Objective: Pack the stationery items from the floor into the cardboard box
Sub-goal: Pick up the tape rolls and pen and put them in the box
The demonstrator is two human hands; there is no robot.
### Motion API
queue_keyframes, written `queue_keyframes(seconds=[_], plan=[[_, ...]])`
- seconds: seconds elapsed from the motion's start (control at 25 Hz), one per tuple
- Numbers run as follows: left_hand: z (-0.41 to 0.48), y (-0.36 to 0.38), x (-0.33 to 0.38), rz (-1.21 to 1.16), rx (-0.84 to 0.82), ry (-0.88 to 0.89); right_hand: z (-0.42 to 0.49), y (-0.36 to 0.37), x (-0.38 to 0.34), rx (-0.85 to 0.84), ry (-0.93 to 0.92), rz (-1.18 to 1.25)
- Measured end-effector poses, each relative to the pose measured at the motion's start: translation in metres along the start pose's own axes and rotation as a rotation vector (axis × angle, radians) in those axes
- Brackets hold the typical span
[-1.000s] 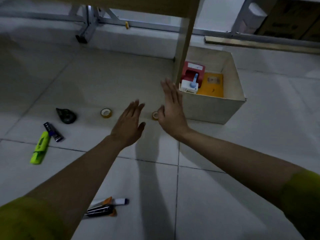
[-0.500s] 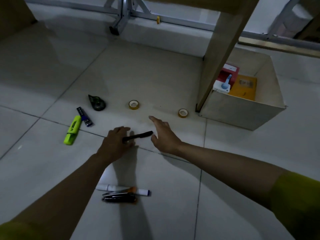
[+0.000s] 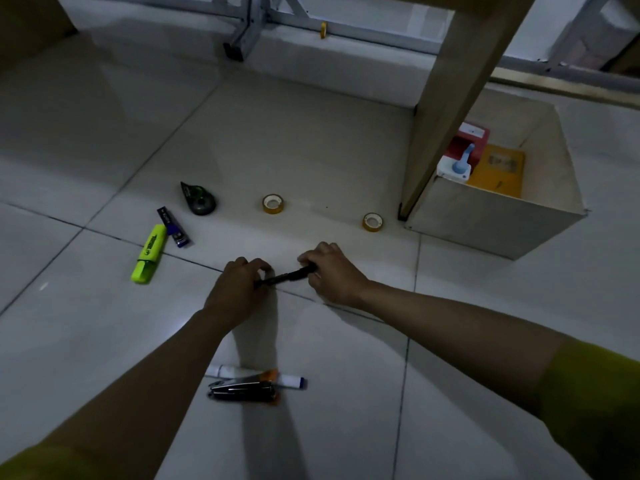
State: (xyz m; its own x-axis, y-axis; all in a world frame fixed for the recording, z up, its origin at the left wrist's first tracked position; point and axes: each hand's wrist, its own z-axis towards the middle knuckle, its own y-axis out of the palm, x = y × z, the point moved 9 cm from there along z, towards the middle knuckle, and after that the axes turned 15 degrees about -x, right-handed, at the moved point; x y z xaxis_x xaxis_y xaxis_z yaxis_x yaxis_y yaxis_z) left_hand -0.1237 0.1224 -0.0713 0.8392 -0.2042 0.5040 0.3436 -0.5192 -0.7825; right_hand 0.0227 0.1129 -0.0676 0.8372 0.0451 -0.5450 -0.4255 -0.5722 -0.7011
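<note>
Dim light over a tiled floor (image 3: 104,341). Open cardboard box (image 3: 491,226) sits far right, against a wooden table leg (image 3: 450,98) that hides its near-left inner corner. Inside it: a red item (image 3: 472,147), a white piece with a blue knob (image 3: 457,168) and a yellow packet (image 3: 498,171); printing on them too small to read. Centre, both hands curl around one black pen (image 3: 285,276): left hand (image 3: 235,292) closed over its near-left end, right hand (image 3: 332,271) closed over its far-right end, fingertips hidden under the knuckles; cannot tell whether the pen touches the floor. Loose on the floor: two tape rolls (image 3: 273,204) (image 3: 372,222) beyond the hands, the right one near the box; correction tape (image 3: 199,199), a dark blue case (image 3: 173,226) and a green highlighter (image 3: 149,252) at left. Nearer the camera, a white marker (image 3: 291,381) lies under a black stapler (image 3: 242,391), with something orange between them, hard to make out. Yellow-green sleeves (image 3: 595,407) cut off at the frame edge.
</note>
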Motion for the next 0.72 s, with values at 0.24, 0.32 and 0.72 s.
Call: queue_keyframes(seconds=[0.24, 0.32, 0.72], plan=[[0.006, 0.009, 0.028, 0.186, -0.016, 0.068, -0.008, -0.005, 0.001, 0.038, -0.071, 0.027], [0.010, 0.012, 0.038, 0.114, -0.040, 0.073, -0.009, -0.012, 0.001, 0.067, -0.094, 0.045], [0.021, 0.009, 0.044, -0.487, 0.039, -0.055, -0.012, -0.076, 0.071, 0.268, 0.174, 0.128]])
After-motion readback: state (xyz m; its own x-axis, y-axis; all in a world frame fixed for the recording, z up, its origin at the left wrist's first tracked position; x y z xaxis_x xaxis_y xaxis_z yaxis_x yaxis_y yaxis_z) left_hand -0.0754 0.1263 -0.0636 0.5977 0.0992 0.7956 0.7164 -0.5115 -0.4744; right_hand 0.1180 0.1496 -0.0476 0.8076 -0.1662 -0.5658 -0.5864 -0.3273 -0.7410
